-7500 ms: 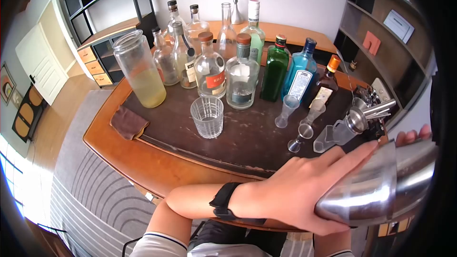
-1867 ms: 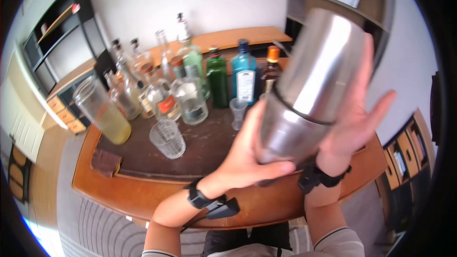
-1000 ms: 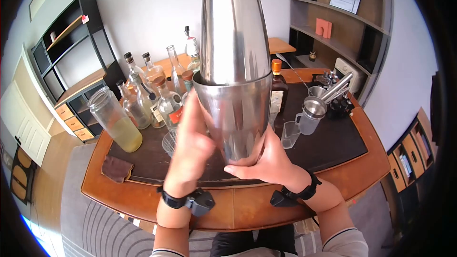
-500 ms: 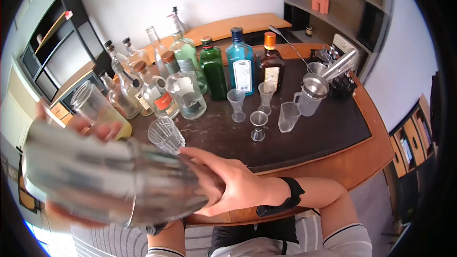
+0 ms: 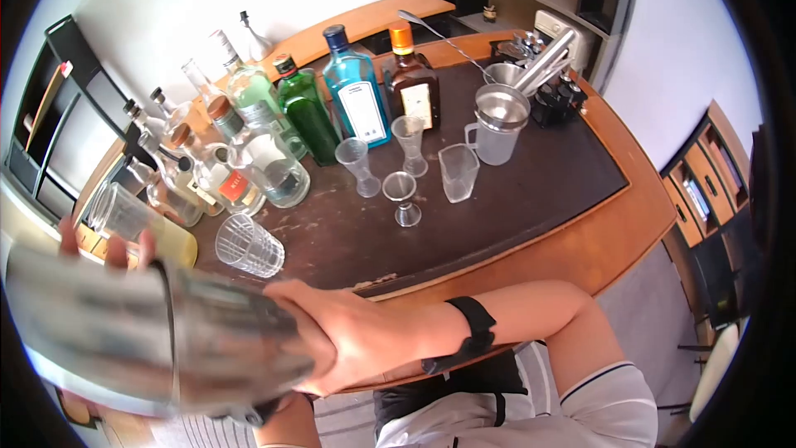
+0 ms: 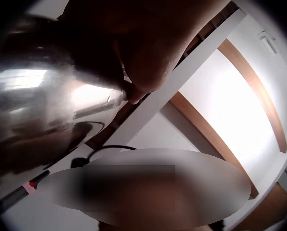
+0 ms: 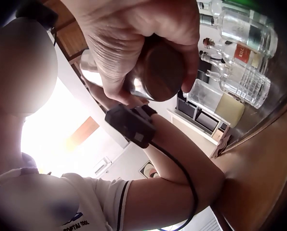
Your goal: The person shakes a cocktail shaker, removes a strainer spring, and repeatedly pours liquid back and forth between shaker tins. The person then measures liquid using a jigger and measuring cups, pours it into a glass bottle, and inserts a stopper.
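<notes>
Both hands hold a steel two-piece cocktail shaker (image 5: 224,340), blurred and lying nearly sideways at the lower left of the head view. My right hand (image 5: 356,336) grips the end of the smaller-looking part, fingers and thumb around its base (image 7: 165,72) in the right wrist view. On the far side is my left hand (image 5: 116,255); its fingertips show over the top edge, the palm hidden behind the metal. In the left wrist view that hand (image 6: 153,53) lies dark against the shiny wall. A cut-glass tumbler (image 5: 250,246) stands on the table just beyond the shaker.
Several bottles, among them a green one (image 5: 308,112) and a blue one (image 5: 358,91), line the back. A jug of yellowish liquid (image 5: 166,232) is behind the left hand. Jiggers (image 5: 403,199) and a strainer-topped plastic cup (image 5: 497,137) stand right of centre on the desk (image 5: 531,224).
The shaker went from low right to upright in front, then tipped down to the left. Over the last half second it slid slightly further left and lower. Both hands stay on it.
</notes>
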A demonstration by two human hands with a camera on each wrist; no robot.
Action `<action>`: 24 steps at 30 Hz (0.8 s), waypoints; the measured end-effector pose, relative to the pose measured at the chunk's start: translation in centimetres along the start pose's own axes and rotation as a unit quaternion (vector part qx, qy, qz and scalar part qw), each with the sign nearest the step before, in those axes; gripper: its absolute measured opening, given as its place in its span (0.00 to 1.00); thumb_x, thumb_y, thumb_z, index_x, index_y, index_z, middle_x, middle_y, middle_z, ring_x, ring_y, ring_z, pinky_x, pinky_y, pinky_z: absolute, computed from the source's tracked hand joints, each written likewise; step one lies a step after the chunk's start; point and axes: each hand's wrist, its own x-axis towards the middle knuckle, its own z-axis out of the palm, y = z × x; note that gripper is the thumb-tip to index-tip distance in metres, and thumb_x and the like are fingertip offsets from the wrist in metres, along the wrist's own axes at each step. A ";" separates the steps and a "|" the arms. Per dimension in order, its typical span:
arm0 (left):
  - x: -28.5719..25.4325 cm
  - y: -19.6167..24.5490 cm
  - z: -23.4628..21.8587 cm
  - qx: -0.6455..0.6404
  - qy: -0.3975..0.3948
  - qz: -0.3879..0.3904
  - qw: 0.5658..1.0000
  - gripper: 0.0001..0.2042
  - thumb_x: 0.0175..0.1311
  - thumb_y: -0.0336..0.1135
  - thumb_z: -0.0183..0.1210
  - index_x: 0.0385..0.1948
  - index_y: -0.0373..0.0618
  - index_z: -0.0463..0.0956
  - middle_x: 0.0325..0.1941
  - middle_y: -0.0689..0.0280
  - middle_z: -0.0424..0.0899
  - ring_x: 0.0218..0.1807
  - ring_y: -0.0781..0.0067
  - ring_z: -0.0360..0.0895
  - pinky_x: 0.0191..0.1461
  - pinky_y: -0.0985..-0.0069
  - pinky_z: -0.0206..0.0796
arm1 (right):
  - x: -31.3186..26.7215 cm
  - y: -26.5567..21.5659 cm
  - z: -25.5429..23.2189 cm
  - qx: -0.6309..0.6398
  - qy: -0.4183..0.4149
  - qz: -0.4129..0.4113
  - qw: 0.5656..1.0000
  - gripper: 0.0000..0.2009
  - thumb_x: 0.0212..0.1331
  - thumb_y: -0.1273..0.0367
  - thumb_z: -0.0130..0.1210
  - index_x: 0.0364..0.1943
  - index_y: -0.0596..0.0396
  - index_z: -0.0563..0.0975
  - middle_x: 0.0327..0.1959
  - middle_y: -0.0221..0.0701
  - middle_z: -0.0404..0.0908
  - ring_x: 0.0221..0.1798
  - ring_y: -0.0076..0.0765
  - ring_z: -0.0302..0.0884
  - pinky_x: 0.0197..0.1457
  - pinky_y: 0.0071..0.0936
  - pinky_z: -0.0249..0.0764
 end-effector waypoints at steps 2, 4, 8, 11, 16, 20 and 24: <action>3.3 -5.0 1.3 0.081 0.095 0.261 0.957 0.39 0.73 0.68 0.26 0.77 0.50 0.51 0.77 0.54 0.60 0.76 0.50 0.61 0.80 0.47 0.51 | -0.1 0.6 0.4 0.008 0.026 0.020 0.999 0.43 0.43 0.67 0.73 0.66 0.61 0.60 0.54 0.52 0.76 0.55 0.63 0.77 0.55 0.46 0.75; 4.8 -4.8 2.9 0.118 0.063 0.266 0.955 0.34 0.77 0.60 0.31 0.73 0.42 0.56 0.74 0.54 0.65 0.74 0.50 0.63 0.78 0.50 0.54 | 0.2 0.2 0.7 -0.018 0.052 -0.067 0.996 0.44 0.43 0.67 0.73 0.66 0.61 0.60 0.53 0.52 0.76 0.54 0.65 0.76 0.54 0.47 0.75; 7.5 -5.4 3.1 0.092 0.074 0.244 0.963 0.33 0.78 0.60 0.32 0.73 0.43 0.57 0.73 0.55 0.65 0.74 0.49 0.63 0.78 0.49 0.54 | -0.7 -0.5 1.2 -0.025 -0.008 -0.072 0.997 0.45 0.44 0.70 0.70 0.69 0.62 0.58 0.58 0.49 0.72 0.57 0.57 0.76 0.59 0.40 0.75; 8.2 -5.0 3.5 0.085 0.087 0.228 0.966 0.32 0.78 0.59 0.32 0.72 0.44 0.57 0.72 0.55 0.65 0.73 0.49 0.63 0.77 0.48 0.55 | -0.4 -1.4 1.0 0.021 -0.013 0.048 0.999 0.45 0.43 0.70 0.69 0.69 0.63 0.59 0.58 0.49 0.72 0.57 0.57 0.76 0.60 0.41 0.74; -1.8 -4.4 3.3 0.063 0.089 0.211 0.971 0.31 0.78 0.58 0.32 0.71 0.45 0.58 0.71 0.56 0.66 0.72 0.48 0.63 0.77 0.47 0.55 | -1.4 -1.1 1.4 -0.093 -0.033 -0.123 0.987 0.39 0.48 0.74 0.65 0.67 0.66 0.60 0.58 0.50 0.72 0.60 0.59 0.74 0.61 0.44 0.74; -17.6 -1.5 1.4 0.055 0.104 0.198 0.973 0.30 0.78 0.57 0.33 0.71 0.46 0.59 0.70 0.57 0.66 0.72 0.48 0.63 0.76 0.46 0.55 | -1.0 -1.0 1.2 -0.032 0.005 -0.057 0.998 0.35 0.51 0.75 0.62 0.66 0.67 0.62 0.58 0.51 0.71 0.59 0.60 0.74 0.62 0.45 0.73; -38.3 3.2 -6.5 0.036 0.110 0.187 0.975 0.29 0.78 0.56 0.33 0.70 0.48 0.60 0.69 0.57 0.66 0.71 0.47 0.63 0.76 0.44 0.55 | -1.7 -1.6 1.2 -0.149 -0.029 -0.141 0.978 0.34 0.51 0.74 0.61 0.65 0.68 0.62 0.58 0.52 0.71 0.58 0.62 0.74 0.60 0.45 0.74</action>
